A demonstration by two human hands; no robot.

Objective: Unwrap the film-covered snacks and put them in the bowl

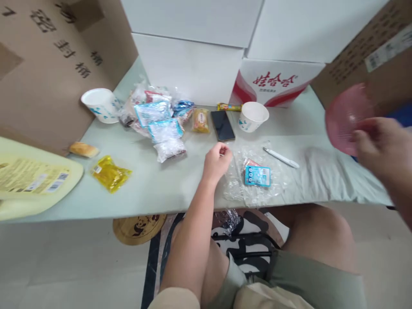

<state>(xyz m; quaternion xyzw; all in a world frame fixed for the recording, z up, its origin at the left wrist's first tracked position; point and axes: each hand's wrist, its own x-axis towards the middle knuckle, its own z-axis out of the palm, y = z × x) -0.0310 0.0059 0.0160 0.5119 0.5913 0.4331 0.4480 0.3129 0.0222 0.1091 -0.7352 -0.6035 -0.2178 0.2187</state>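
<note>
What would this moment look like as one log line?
left hand: fingers curled, contents unclear | right hand: holding pink translucent item | phone: just beyond left hand

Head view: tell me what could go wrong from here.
The right hand holds the pink plastic piece raised and tilted, so a slip could drop it. The left hand is close to the phone and might nudge it into the white paper cup alongside.

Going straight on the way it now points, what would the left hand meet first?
Probably the smartphone, lying just beyond the left hand; the hand's height is hard to judge, so it might pass above.
</note>
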